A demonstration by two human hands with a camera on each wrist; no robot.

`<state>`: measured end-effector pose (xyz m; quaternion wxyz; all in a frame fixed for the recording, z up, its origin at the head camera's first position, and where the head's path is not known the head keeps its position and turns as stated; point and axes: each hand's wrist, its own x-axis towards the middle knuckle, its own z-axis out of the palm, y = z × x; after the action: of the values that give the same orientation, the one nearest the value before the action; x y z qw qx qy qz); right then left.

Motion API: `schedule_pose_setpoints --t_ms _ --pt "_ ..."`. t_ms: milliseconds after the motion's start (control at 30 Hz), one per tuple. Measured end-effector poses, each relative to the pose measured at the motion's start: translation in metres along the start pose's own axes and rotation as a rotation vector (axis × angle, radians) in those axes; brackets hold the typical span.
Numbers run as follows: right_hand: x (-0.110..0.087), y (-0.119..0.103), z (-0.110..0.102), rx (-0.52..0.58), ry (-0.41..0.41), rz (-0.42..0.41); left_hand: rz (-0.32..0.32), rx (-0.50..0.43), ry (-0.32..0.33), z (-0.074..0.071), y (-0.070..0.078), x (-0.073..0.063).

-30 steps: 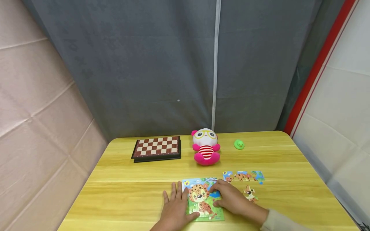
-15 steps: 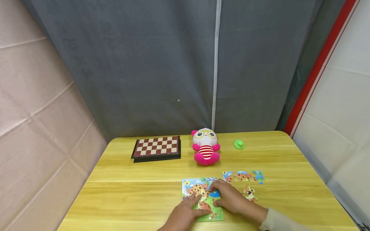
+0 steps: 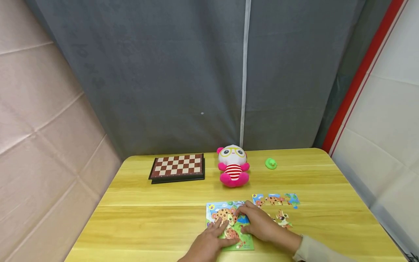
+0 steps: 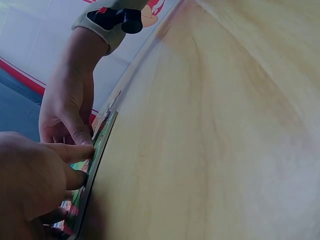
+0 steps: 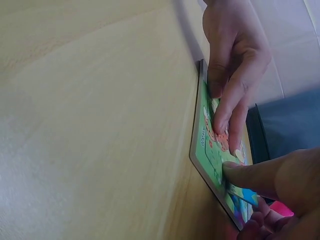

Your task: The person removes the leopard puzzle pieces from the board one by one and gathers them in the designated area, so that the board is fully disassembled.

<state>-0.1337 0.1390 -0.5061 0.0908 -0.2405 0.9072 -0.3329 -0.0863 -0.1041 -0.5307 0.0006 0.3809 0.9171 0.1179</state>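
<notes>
A jigsaw puzzle board point(image 3: 247, 246) with a cartoon leopard on a blue and green ground lies flat near the front of the table. My left hand point(image 3: 207, 242) rests on its lower left part, fingertips pressing the leopard picture. On the board's right side my right hand point(image 3: 263, 225) pinches a blue and green puzzle piece point(image 5: 245, 194) between thumb and fingers. That piece's edge shows slightly raised in the right wrist view. The left wrist view has both hands close together over the thin board, with much of the picture hidden under them.
Several loose puzzle pieces point(image 3: 275, 200) lie right of the board, with more leopard pieces point(image 3: 283, 218) just below, partly behind the right hand. Farther back are a chessboard point(image 3: 178, 166), a pink and white plush toy point(image 3: 233, 169) and a green rubber duck point(image 3: 270, 163).
My left hand has moved right, from the board's left edge onto the leopard picture. The right hand keeps its pinch at nearly the same spot.
</notes>
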Motion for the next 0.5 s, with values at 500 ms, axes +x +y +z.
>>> schedule_pose_setpoints --t_ms 500 --pt "0.0001 0.0011 -0.0043 0.120 0.001 -0.086 -0.013 -0.007 -0.018 0.0004 0.0005 -0.0009"
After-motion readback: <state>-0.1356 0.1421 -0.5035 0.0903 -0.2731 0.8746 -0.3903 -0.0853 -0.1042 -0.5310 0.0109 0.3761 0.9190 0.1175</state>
